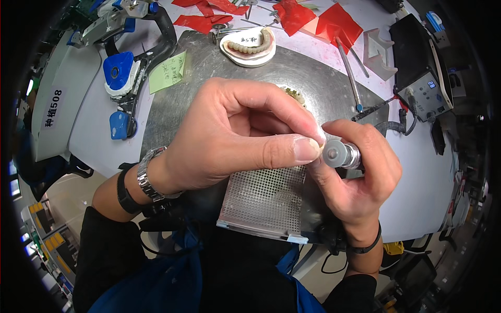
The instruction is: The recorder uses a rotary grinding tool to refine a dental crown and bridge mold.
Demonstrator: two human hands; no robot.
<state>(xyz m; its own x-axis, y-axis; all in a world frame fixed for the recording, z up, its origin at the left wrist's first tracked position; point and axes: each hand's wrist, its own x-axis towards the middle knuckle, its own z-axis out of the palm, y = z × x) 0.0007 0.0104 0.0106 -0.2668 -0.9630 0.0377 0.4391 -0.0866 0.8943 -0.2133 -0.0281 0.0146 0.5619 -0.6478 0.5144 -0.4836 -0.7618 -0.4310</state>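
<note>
My left hand (224, 135) pinches thumb and forefinger together on a tiny piece; only a yellowish speck shows at the tips. Close against those fingertips, my right hand (360, 172) is wrapped round a rotary handpiece (336, 154), whose round grey end and silver barrel face up. Its working tip is hidden by the fingers. Behind the left hand, part of a greenish-yellow dental piece (295, 95) shows on the metal plate (334, 78). Farther back stands a white dental model (255, 60) carrying a row of tooth-coloured teeth (253, 49). Beneath both hands lies a perforated metal grille (261, 203).
A blue-and-black dental articulator (119, 70) and a green sticky note (168, 72) are at the left. Red sheets (339, 26) and thin metal instruments (348, 73) lie at the back. To the right are a translucent stand (377, 55) and a black control box (425, 96) with cables.
</note>
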